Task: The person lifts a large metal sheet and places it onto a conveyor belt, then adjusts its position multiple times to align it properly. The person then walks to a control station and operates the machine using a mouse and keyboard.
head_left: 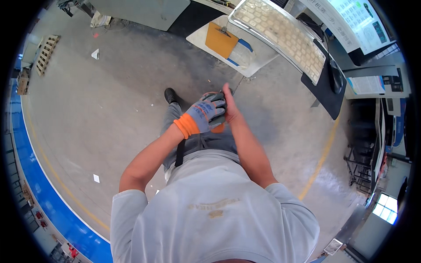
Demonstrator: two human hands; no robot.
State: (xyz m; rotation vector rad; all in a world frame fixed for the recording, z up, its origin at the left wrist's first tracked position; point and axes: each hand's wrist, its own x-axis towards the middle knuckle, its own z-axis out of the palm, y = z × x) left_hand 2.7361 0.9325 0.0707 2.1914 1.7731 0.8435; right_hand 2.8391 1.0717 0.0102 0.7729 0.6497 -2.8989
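Note:
My left hand (204,113) wears a grey knit work glove with dark coated fingers and an orange cuff. Its fingers are curled over against my right hand (230,107), which is bare. A bit of orange, apparently the cuff of a second work glove (218,128), shows below the joined hands; the rest of it is hidden. One digit of my right hand points straight up past the gloved fingers, while its other fingers are out of sight behind them. Both hands are in front of my waist.
Ahead to the right, a covered keyboard (280,35) and a black mouse (335,78) sit near a screen (362,24). Beneath the keyboard, a light shelf (258,65) carries an orange-brown clipboard (221,40). A wooden pallet (47,55) stands far left.

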